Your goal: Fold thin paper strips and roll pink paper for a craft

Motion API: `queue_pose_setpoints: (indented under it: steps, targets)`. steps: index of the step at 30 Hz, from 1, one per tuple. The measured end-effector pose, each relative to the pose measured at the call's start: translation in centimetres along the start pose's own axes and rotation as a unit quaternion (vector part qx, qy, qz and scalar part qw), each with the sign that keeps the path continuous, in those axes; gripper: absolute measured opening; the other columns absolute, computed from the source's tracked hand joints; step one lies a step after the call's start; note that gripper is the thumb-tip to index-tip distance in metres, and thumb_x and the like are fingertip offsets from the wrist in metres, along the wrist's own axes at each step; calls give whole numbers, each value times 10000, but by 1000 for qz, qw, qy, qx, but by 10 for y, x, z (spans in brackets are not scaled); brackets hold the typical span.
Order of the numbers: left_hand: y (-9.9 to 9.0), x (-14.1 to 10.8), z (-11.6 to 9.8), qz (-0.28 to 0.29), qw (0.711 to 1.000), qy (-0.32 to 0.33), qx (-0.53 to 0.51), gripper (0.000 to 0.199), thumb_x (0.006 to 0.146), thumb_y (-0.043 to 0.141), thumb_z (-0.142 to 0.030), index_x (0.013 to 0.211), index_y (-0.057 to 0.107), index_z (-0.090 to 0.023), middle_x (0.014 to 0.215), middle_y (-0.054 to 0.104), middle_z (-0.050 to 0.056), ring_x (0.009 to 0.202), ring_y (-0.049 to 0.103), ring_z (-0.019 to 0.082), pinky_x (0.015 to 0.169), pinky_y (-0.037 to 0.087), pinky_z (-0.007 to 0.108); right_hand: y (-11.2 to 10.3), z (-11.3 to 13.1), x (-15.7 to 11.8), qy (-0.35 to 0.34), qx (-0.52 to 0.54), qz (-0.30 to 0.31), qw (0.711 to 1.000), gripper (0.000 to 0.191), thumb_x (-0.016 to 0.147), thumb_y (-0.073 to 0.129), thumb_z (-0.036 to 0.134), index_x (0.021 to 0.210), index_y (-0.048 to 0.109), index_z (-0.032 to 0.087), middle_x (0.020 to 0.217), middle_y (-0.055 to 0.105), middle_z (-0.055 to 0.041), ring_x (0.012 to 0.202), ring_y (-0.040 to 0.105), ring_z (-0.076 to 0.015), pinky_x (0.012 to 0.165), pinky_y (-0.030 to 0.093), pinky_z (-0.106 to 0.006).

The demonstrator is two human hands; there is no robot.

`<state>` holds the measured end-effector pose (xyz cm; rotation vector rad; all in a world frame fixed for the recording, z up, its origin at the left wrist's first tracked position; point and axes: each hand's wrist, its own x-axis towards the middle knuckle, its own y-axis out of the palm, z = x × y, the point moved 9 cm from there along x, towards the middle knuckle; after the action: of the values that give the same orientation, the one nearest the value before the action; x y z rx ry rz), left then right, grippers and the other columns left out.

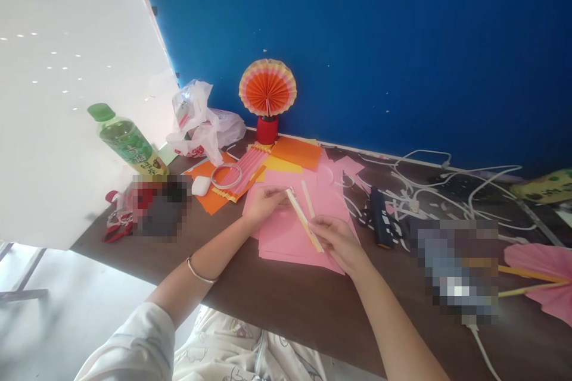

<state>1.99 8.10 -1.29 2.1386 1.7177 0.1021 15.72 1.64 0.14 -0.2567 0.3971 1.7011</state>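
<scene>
The left hand (268,202) pinches the upper end of a strip (302,214); the right hand (336,239) grips its lower end. The strip slants from 11 to 5 o'clock over pink paper (286,244) on the worktop (250,286). From the strip, a second strip (308,199) shows just beside it at 1 o'clock, a fan (268,86) at 11, and a bottle (129,144) at 10.

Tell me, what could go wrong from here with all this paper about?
The narrow strip might crease, since the left fingers and right fingers hold it near opposite ends. The pink sheets beneath lie loose, so a brushing hand could shift or wrinkle them. The green bottle could perhaps be knocked over onto nearby paper.
</scene>
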Motion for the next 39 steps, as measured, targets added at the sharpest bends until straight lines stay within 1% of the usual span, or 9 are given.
queue_pose_setpoints:
  steps: [8,14,18,21,26,30,34,39]
  targets:
    - [1,-1,-2,3,1000,1,-11,257,721,637,-310,888,674,-118,883,699,101,806,663,196,757,514,315,-1,-1,0,-1,-4,1,1000,281,588,741,378,628,575,154,494,392,67,411,274,-31,399,186,-202]
    - [0,-1,1,3,999,-13,-33,246,739,609,-291,894,668,-109,874,703,112,803,669,201,815,501,349,-1,-1,0,3,-15,2,1000,296,580,740,401,641,581,159,500,403,60,412,276,-39,395,194,-209]
    - [0,0,1,1,999,-11,-48,263,750,599,-308,900,662,-102,890,698,127,812,669,213,821,497,367,-2,-1,1,-2,-24,-1,1000,303,578,739,408,645,587,155,493,397,63,407,270,-35,390,194,-209]
    - [1,-2,-2,-1,999,-4,-33,275,745,614,-345,886,665,-114,879,700,114,806,669,211,811,500,367,-2,0,1,-6,-32,0,999,298,586,734,409,652,594,154,482,383,68,407,268,-34,391,194,-206]
    - [0,-4,-4,-16,1000,-1,3,297,715,650,-381,858,673,-123,835,705,87,795,666,206,786,507,356,-2,-1,1,-6,-47,4,999,309,593,725,429,648,589,156,470,366,71,408,267,-40,393,188,-210]
    - [-2,-4,-6,-31,999,9,-7,278,700,660,-379,825,678,-130,840,708,69,814,663,199,811,502,345,-5,-1,1,-14,-54,-6,998,311,601,721,430,663,596,153,503,392,61,419,265,-39,396,173,-211]
    - [-2,-6,-7,-52,999,7,-1,272,688,666,-384,801,678,-137,807,710,60,782,668,203,798,510,350,-9,0,2,-29,-63,-18,997,299,631,703,430,673,599,152,523,416,53,429,267,-39,400,165,-213]
    - [-2,-9,-14,-65,998,20,7,262,689,664,-380,789,674,-138,803,710,57,780,670,205,814,507,363,-11,-1,2,-20,-94,-28,995,324,612,702,461,668,604,157,512,434,46,424,278,-48,391,171,-216]
